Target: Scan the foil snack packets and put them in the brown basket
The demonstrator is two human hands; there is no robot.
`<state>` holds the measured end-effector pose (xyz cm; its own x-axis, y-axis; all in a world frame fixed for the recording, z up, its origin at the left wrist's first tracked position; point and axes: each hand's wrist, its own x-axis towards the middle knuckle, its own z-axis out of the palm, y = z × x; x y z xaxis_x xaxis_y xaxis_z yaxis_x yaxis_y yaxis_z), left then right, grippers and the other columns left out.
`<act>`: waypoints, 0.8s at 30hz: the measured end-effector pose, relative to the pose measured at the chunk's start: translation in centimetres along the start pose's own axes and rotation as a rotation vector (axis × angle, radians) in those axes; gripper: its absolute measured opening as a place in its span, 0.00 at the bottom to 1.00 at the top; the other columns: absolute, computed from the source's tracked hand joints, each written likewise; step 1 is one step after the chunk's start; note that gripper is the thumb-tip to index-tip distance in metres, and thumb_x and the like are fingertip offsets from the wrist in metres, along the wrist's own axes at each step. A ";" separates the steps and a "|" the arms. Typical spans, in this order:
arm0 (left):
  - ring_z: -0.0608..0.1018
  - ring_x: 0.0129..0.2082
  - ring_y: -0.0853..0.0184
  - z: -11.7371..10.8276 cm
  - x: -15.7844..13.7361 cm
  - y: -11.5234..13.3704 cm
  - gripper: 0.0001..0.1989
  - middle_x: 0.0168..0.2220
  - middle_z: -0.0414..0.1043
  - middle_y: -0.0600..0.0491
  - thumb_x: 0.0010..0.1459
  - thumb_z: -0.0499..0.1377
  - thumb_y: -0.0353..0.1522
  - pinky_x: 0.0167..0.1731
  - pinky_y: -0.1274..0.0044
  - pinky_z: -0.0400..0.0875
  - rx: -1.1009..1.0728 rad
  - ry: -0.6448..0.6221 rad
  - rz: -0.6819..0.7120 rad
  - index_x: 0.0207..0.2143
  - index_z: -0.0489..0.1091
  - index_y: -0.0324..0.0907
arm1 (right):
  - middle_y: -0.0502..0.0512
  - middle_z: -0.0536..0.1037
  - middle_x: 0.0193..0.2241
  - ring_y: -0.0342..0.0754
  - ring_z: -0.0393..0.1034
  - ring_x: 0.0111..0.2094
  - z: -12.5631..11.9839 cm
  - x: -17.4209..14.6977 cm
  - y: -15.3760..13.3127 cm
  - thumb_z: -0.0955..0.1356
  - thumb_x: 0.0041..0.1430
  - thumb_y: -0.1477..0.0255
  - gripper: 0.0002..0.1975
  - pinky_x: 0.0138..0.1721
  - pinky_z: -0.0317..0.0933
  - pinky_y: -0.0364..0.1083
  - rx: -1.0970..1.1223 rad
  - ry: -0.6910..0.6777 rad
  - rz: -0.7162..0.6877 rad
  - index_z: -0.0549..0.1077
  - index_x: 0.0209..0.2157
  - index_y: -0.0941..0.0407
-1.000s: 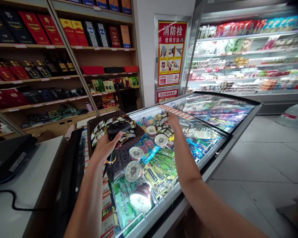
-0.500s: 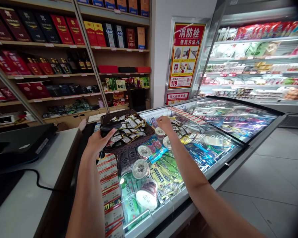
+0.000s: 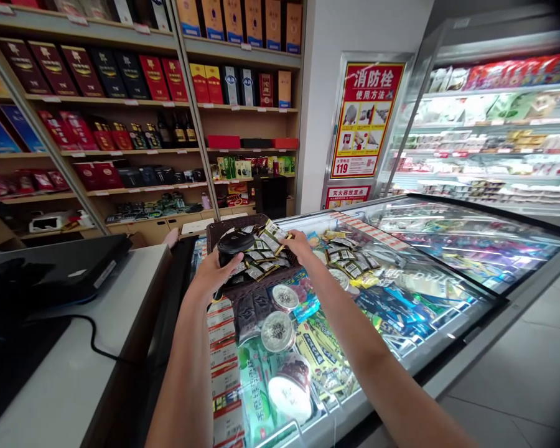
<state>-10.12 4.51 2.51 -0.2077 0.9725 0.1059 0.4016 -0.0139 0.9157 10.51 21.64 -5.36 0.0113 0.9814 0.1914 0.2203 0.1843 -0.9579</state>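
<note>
The left hand (image 3: 214, 274) has its fingers curled around a black handheld scanner (image 3: 236, 241), clamped on its grip. The scanner's long axis runs from the palm up and away, and its broad head points to the right and far, over the dark woven basket (image 3: 224, 229). The right hand (image 3: 298, 244) pinches a small sachet (image 3: 275, 229) between thumb and fingertips at the basket's right rim; the sachet's long axis slants from near right to far left. The basket, heaped with sachets (image 3: 256, 258), sits on the glass lid of the chest freezer (image 3: 448, 292), at its far left end. More sachets (image 3: 345, 261) lie loose on the glass just right of the basket.

Half a second ago the right hand was farther right, over the loose sachets on the glass with nothing seen in it; it has since come left to the basket. The left hand keeps the scanner over the basket's left side. A white counter (image 3: 74, 373) with a black cable (image 3: 102, 348) stands to the left.
</note>
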 end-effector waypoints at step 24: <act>0.76 0.21 0.63 5.8 1.0 -0.5 0.26 0.23 0.74 0.52 0.47 0.62 0.57 0.23 0.76 0.66 0.095 -0.087 0.128 0.29 0.70 0.42 | 0.50 0.75 0.31 0.45 0.71 0.30 -7.2 -2.5 -5.8 0.67 0.59 0.70 0.07 0.29 0.68 0.42 0.004 -0.156 0.023 0.73 0.40 0.56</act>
<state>-5.41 6.84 -0.09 -0.0736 0.9806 0.1816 0.5033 -0.1207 0.8557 16.20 17.70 1.20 -0.1352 0.9817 0.1344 0.2180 0.1618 -0.9625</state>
